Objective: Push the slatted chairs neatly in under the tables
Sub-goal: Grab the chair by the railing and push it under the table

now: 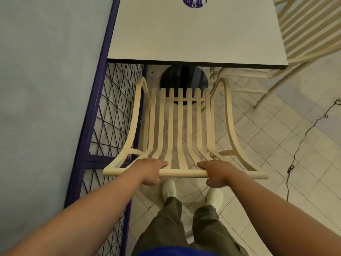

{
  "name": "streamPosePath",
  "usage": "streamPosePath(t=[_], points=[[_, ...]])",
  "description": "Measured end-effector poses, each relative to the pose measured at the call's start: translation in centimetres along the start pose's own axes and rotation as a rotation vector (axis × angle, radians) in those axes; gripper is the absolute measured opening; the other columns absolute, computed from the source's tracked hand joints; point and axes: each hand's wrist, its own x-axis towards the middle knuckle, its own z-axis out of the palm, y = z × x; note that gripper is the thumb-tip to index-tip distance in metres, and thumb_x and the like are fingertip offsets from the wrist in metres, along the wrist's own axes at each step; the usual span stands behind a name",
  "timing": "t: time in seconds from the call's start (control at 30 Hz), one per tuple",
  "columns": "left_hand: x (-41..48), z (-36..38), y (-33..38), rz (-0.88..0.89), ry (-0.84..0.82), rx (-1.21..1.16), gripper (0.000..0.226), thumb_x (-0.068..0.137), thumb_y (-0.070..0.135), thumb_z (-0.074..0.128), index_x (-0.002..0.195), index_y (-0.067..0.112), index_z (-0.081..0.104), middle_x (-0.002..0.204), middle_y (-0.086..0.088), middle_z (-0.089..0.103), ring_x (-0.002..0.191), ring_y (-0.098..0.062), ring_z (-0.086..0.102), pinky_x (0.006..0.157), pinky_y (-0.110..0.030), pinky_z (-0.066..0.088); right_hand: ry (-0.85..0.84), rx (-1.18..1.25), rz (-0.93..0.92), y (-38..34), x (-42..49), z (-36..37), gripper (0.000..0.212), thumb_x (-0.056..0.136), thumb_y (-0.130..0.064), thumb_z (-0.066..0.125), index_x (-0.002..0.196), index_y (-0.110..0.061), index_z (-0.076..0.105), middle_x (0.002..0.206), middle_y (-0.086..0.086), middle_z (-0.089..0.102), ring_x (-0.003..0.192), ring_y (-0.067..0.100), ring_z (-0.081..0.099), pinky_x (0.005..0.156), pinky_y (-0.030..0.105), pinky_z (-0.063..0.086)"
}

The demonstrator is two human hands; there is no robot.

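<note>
Reaching both arms straight forward, I see my left hand [150, 170] and right hand [215, 173] each curled round the smooth tubular top rail [182, 173] of the cream slatted chair [182, 126]. The chair stands before the grey desk [193, 34], its curved slats ending short of the desk's near edge, on a tiled floor [258, 135].

Bare forearms without sleeves, olive-green trousers [171, 224], white shoes [168, 188], blue top [171, 251] at bottom edge
</note>
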Motion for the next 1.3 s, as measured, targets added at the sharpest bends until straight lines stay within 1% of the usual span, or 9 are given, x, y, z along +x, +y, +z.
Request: streamPosePath(t=[0.17,0.23,0.37,0.53,0.63,0.87,1.1,1.17,1.3], points=[[0.1,0.2,-0.1,-0.029,-0.059,-0.018,0.086,0.089,0.009,0.061,0.156,0.045,0.021,0.133,0.0,0.053,0.099,-0.017,0.05,0.08,-0.031,0.043,0.021,-0.016,-0.018,0.0,0.2,0.0,0.05,0.078,-0.014,0.068,0.123,-0.032,0.055,0.105,-0.005,0.061,0.092,0.017,0.059,0.084,0.035,0.052],[0.2,0.2,-0.2,-0.02,-0.069,-0.022,0.087,0.09,0.005,0.059,0.156,0.046,0.019,0.128,0.001,0.054,0.093,-0.016,0.05,0.074,-0.029,0.042,0.028,-0.011,-0.028,-0.1,0.4,0.1,0.049,0.079,-0.012,0.069,0.122,-0.032,0.057,0.104,-0.005,0.061,0.092,0.016,0.059,0.085,0.035,0.052],[0.2,0.4,-0.3,-0.022,-0.075,0.002,0.088,0.091,0.003,0.057,0.157,0.046,0.016,0.125,0.0,0.055,0.089,-0.017,0.053,0.067,-0.028,0.041,0.03,-0.002,-0.038,-0.3,0.8,0.2,0.049,0.079,-0.012,0.07,0.123,-0.03,0.059,0.104,-0.004,0.06,0.093,0.017,0.058,0.086,0.033,0.05],[0.0,0.1,-0.9,-0.03,-0.078,-0.001,0.089,0.091,0.001,0.056,0.156,0.047,0.017,0.128,0.0,0.055,0.097,-0.019,0.057,0.075,-0.032,0.048,0.022,-0.008,-0.048,-0.9,1.1,0.0,0.052,0.078,-0.011,0.069,0.125,-0.029,0.058,0.103,-0.004,0.059,0.092,0.017,0.057,0.083,0.032,0.049],[-0.4,-0.9,-1.5,-0.04,-0.083,0.012,0.091,0.09,-0.002,0.053,0.156,0.048,0.017,0.126,-0.002,0.055,0.097,-0.02,0.058,0.075,-0.032,0.05,0.026,-0.002,-0.066,-1.6,1.7,-0.4,0.052,0.078,-0.01,0.069,0.126,-0.028,0.058,0.103,-0.003,0.059,0.09,0.018,0.058,0.084,0.034,0.051],[-0.4,-3.0,-3.1,-0.041,-0.071,0.028,0.09,0.09,-0.004,0.053,0.155,0.049,0.02,0.108,0.005,0.048,0.088,-0.014,0.052,0.067,-0.027,0.041,0.031,-0.03,-0.087,-3.0,3.1,-1.8,0.05,0.082,-0.012,0.067,0.129,-0.025,0.057,0.11,0.002,0.06,0.093,0.021,0.058,0.087,0.037,0.053],[0.2,-3.6,-3.8,-0.03,-0.044,0.019,0.09,0.089,-0.004,0.054,0.155,0.047,0.022,0.101,0.006,0.044,0.078,-0.01,0.047,0.065,-0.026,0.041,0.039,-0.051,-0.087,-3.1,3.7,-2.8,0.051,0.081,-0.012,0.065,0.13,-0.025,0.056,0.11,0.002,0.059,0.094,0.021,0.057,0.086,0.037,0.052],[0.3,-3.9,-4.0,-0.037,-0.021,0.013,0.089,0.089,-0.004,0.054,0.154,0.049,0.024,0.102,0.006,0.046,0.08,-0.011,0.05,0.069,-0.028,0.045,0.051,-0.056,-0.092,-3.2,3.8,-3.3,0.049,0.08,-0.011,0.065,0.127,-0.025,0.058,0.108,0.001,0.06,0.092,0.02,0.057,0.081,0.034,0.05],[0.1,-3.9,-4.5,-0.051,0.03,0.036,0.086,0.089,0.003,0.056,0.15,0.057,0.027,0.116,0.002,0.054,0.094,-0.018,0.056,0.08,-0.035,0.054,0.077,-0.053,-0.08,-3.1,3.7,-3.7,0.044,0.081,-0.013,0.064,0.121,-0.03,0.06,0.106,-0.001,0.063,0.087,0.018,0.059,0.075,0.032,0.05]])
